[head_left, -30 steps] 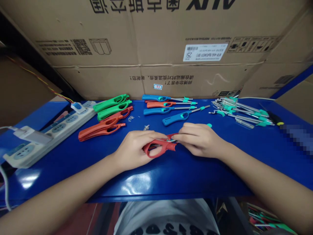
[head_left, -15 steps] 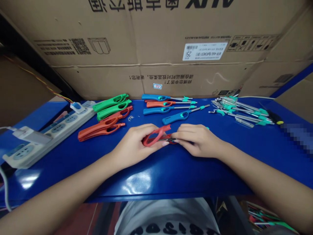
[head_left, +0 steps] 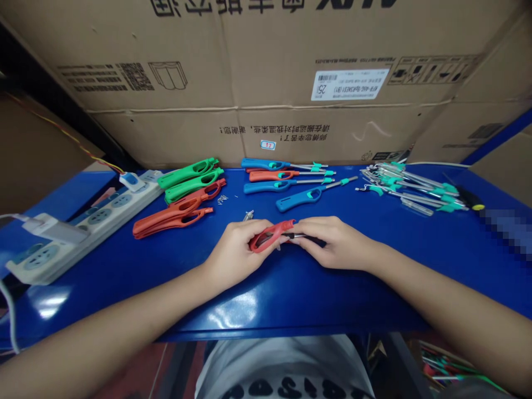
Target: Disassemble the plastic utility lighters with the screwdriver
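Note:
My left hand (head_left: 239, 246) is closed round a red lighter casing (head_left: 272, 236), whose oval trigger opening faces me. My right hand (head_left: 338, 241) pinches a thin dark piece with a metal shine (head_left: 296, 235) against the casing's right end. Fingers hide most of that piece, so its kind cannot be told. Just behind my left hand lies a little cluster of small metal parts (head_left: 248, 215). Beyond my hands are several lighters with metal stems, among them a blue lighter (head_left: 299, 198) and a red lighter (head_left: 272, 175).
Green casings (head_left: 191, 180) and red casings (head_left: 174, 213) lie left, near tiny pins (head_left: 223, 199) and a white power strip (head_left: 95, 219). Metal stems with teal parts (head_left: 411, 185) and a black-and-yellow screwdriver (head_left: 469, 198) are at right. A cardboard box (head_left: 266, 66) walls the back.
My left hand has shifted slightly right and down, and the red casing has tilted in it. My right fingers have drawn back a little, showing more of the thin piece.

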Motion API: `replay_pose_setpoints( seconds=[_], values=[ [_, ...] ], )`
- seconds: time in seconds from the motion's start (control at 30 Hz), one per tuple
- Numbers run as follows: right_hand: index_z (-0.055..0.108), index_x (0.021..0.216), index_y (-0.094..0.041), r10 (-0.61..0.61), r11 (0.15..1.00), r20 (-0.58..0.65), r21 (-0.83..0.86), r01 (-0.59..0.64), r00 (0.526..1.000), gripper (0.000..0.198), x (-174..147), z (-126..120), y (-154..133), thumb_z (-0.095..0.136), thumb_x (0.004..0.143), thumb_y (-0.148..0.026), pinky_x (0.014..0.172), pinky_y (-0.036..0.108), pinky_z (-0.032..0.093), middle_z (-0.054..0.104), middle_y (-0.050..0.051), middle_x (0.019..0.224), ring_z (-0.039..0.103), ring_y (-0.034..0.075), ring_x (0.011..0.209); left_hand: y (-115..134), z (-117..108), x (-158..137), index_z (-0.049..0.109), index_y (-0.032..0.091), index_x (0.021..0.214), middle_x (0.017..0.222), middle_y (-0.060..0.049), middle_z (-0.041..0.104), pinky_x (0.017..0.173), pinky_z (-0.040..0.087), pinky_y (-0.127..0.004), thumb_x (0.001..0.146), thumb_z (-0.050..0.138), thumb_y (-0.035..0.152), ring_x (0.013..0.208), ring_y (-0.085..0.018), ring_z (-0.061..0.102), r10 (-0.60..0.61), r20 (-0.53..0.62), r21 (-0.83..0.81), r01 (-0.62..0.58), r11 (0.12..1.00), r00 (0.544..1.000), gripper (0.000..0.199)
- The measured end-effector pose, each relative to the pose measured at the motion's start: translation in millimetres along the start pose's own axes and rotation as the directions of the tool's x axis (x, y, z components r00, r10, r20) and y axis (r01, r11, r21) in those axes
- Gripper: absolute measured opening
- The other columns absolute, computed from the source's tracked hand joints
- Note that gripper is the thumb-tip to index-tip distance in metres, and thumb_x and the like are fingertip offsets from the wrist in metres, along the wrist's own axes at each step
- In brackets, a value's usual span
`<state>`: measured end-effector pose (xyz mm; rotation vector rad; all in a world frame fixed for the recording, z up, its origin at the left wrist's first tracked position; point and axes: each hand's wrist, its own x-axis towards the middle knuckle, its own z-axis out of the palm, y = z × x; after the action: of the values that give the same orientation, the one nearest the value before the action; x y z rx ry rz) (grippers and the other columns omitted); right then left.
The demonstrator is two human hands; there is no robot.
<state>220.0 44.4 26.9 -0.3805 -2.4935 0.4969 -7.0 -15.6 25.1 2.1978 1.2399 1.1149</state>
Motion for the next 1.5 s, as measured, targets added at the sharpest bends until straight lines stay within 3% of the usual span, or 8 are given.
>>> replay_pose_setpoints(
  seconds=[0.2,0.3,0.4,0.5,0.77,1.1,1.37,1.5],
  values=[
    [0.069,0.116,-0.019,0.026,1.0,0.015,0.007,-0.026,1.0,0.022,1,4,-1,0.055,0.1,-0.019,0.086,0.03,0.058,0.078,0.008,0.111,0.074,0.019,0.099,1,5,0,0.076,0.016,0.086,0.073,0.0,0.074,0.058,0.045,-0.021,0.094,0.07,0.034,0.06,-0.012,0.063,-0.082,0.01,-0.047,0.083,0.995,0.997,0.02],
    [0.067,0.113,-0.018,0.082,0.993,-0.002,0.08,-0.082,0.997,0.018,2,2,-2,0.058,0.097,-0.018,0.075,0.024,0.055,0.078,0.006,0.101,0.072,0.014,0.083,4,3,1,0.076,0.016,0.089,0.076,-0.001,0.075,0.061,0.049,-0.022,0.092,0.072,0.034,0.062,-0.013,0.065,-0.056,-0.021,-0.032,0.055,0.998,0.998,0.018],
    [0.061,0.113,-0.019,0.177,0.968,0.033,0.177,-0.18,0.984,0.019,1,-2,-3,0.059,0.094,-0.017,0.058,0.018,0.046,0.073,0.0,0.086,0.058,0.008,0.061,5,-1,1,0.077,0.017,0.098,0.083,-0.002,0.078,0.064,0.051,-0.023,0.086,0.079,0.034,0.065,-0.014,0.068,-0.033,-0.055,-0.012,0.033,0.999,0.998,0.021],
    [0.052,0.112,-0.021,0.266,0.928,0.081,0.248,-0.278,0.96,0.018,-2,-5,-1,0.059,0.095,-0.019,0.052,0.017,0.039,0.065,-0.006,0.075,0.048,0.006,0.054,4,-5,2,0.077,0.018,0.104,0.091,-0.004,0.08,0.067,0.054,-0.024,0.085,0.08,0.034,0.072,-0.016,0.071,-0.037,-0.082,0.026,0.039,0.999,0.996,0.025],
    [0.056,0.109,-0.02,0.257,0.914,0.071,0.306,-0.266,0.964,0.011,-4,-5,2,0.057,0.098,-0.022,0.067,0.02,0.052,0.075,0.003,0.092,0.071,0.012,0.08,2,-12,4,0.077,0.016,0.094,0.092,-0.006,0.079,0.069,0.055,-0.024,0.092,0.072,0.028,0.08,-0.017,0.073,0.037,-0.076,0.026,-0.035,0.999,0.996,0.013],
    [0.066,0.112,-0.019,0.083,0.984,-0.026,0.158,-0.078,0.996,0.016,0,-7,0,0.058,0.099,-0.018,0.075,0.021,0.055,0.077,0.003,0.091,0.072,0.011,0.081,1,-11,3,0.077,0.018,0.095,0.09,-0.005,0.078,0.072,0.056,-0.024,0.091,0.072,0.025,0.077,-0.015,0.071,0.1,-0.07,0.007,-0.1,0.995,0.992,0.01],
    [0.056,0.113,-0.022,0.232,0.949,0.034,0.209,-0.234,0.972,0.016,-4,-4,-1,0.06,0.099,-0.028,0.066,0.021,0.054,0.077,0.003,0.096,0.075,0.015,0.086,2,-11,4,0.077,0.019,0.096,0.088,-0.004,0.078,0.072,0.056,-0.024,0.089,0.076,0.026,0.075,-0.015,0.071,0.129,-0.052,-0.029,-0.13,0.991,0.99,0.01],
    [0.057,0.11,-0.022,0.206,0.966,0.008,0.16,-0.205,0.979,0.013,-4,-3,-2,0.06,0.099,-0.029,0.068,0.022,0.056,0.077,0.005,0.101,0.075,0.015,0.087,2,-10,3,0.077,0.017,0.091,0.081,-0.004,0.076,0.066,0.053,-0.023,0.091,0.074,0.025,0.067,-0.013,0.068,0.103,-0.048,-0.017,-0.104,0.994,0.993,0.008]
  ],
)
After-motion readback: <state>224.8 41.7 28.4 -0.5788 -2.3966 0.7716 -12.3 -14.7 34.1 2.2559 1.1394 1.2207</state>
